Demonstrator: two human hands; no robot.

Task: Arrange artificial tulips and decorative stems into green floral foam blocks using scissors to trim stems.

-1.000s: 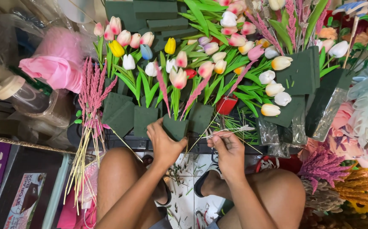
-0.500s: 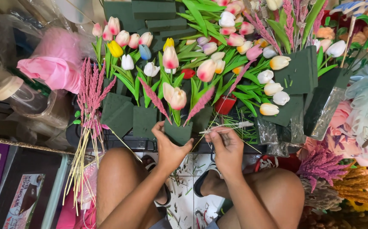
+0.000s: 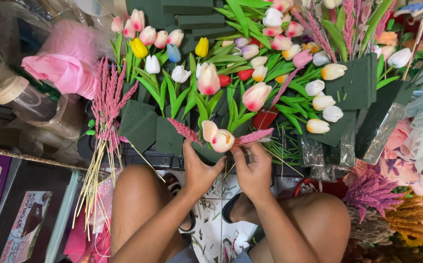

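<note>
Head view: my left hand and right hand both grip a small tulip bunch at its stems, just above the foam block. Pink sprigs lie left.

A flower-craft workshop: artificial tulips, green foam blocks and dried plume bunches crowd it.

Both hands have drawn the tulip bunch lower, toward the knees.
</note>
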